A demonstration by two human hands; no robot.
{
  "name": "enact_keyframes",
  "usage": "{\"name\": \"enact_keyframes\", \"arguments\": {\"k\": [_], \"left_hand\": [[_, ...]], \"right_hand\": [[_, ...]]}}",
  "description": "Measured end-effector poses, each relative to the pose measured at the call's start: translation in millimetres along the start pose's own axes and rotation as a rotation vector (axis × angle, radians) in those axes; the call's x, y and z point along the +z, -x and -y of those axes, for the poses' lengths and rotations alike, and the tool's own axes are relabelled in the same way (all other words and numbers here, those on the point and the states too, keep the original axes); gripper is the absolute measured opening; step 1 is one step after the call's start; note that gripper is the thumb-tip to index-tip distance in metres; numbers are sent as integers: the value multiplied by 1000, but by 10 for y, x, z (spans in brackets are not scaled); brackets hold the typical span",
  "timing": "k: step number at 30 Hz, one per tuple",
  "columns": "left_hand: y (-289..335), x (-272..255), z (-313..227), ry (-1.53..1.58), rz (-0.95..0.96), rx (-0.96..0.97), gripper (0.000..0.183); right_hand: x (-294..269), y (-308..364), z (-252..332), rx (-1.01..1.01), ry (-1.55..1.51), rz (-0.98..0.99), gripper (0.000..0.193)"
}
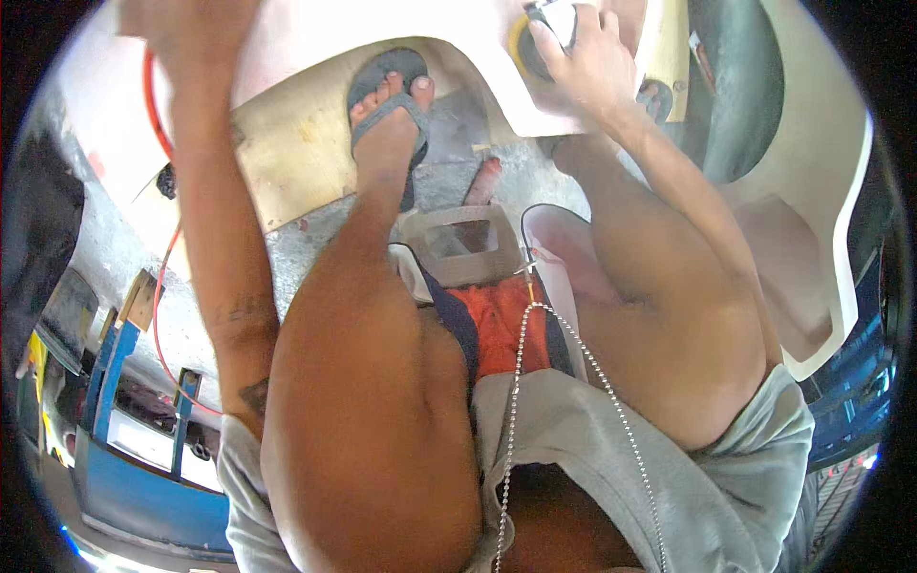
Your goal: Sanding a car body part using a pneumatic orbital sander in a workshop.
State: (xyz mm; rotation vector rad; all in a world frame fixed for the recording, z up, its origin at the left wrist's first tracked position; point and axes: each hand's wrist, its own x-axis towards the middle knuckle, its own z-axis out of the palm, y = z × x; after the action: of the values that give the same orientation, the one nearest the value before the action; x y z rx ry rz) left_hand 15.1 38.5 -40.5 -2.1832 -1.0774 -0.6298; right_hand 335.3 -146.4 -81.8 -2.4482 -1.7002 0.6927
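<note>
My right hand [597,62] is curled over a small round sander [535,48] with a dark body, a pale top and a yellow-edged pad. The sander rests against a large white curved panel [373,24] that looks like a car bumper. At the upper left, my left hand [196,29] is over the same panel, near a red hose [150,86]. The picture's top edge cuts off its fingers and motion smears it, so its grip does not show.
A beige plastic stool [449,267] stands between my legs, with a reddish object [483,180] beyond it. Tan board [287,167] lies under my sandalled left foot [382,115]. The panel's curved end [821,277] reaches round to the right. Blue frames [124,477] stand at the left.
</note>
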Motion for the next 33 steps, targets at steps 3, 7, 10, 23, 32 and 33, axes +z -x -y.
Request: {"name": "enact_keyframes", "arguments": {"k": [3,7,10,23,32,33], "left_hand": [[73,-362,-243,469,14,-245,47],[486,-537,-286,673,116,-300,37],[862,-485,-260,771,346,-490,57],[807,249,-534,316,452,-603,78],[739,287,-587,216,629,-607,77],[746,289,-585,216,607,-602,76]], "right_hand": [[38,17,-127,-9,118,-17,73],[73,24,-176,-59,157,-52,71],[41,20,-114,-61,195,-33,71],[122,178,-59,-1,112,-158,67],[195,277,-74,9,9,-207,63],[195,281,-94,9,5,-214,65]]}}
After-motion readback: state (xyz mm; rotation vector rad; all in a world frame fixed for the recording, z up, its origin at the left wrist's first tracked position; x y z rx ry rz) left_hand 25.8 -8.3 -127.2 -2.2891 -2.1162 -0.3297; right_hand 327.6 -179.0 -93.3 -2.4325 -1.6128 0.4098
